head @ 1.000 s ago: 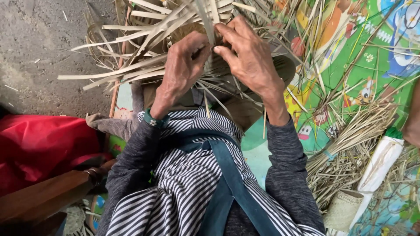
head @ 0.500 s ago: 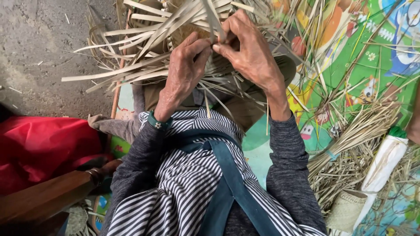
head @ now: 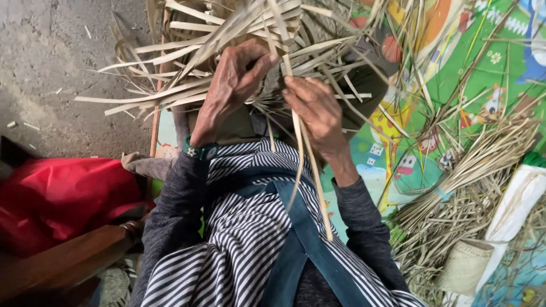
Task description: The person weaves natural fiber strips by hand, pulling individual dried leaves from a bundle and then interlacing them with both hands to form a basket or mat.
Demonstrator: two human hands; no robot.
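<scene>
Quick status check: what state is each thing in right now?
Left hand: pressed on the weave.
Right hand: shut on strips.
Strips: drawn out toward the body.
Weave: unfinished, loose ends splayed.
Bundle: tied, lying on the mat.
Pouch: woven, lying by the bundle.

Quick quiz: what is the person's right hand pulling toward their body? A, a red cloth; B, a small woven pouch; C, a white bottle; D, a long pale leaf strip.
D: the right hand grips a long pale strip that trails from the weaving down over the striped apron.
</scene>
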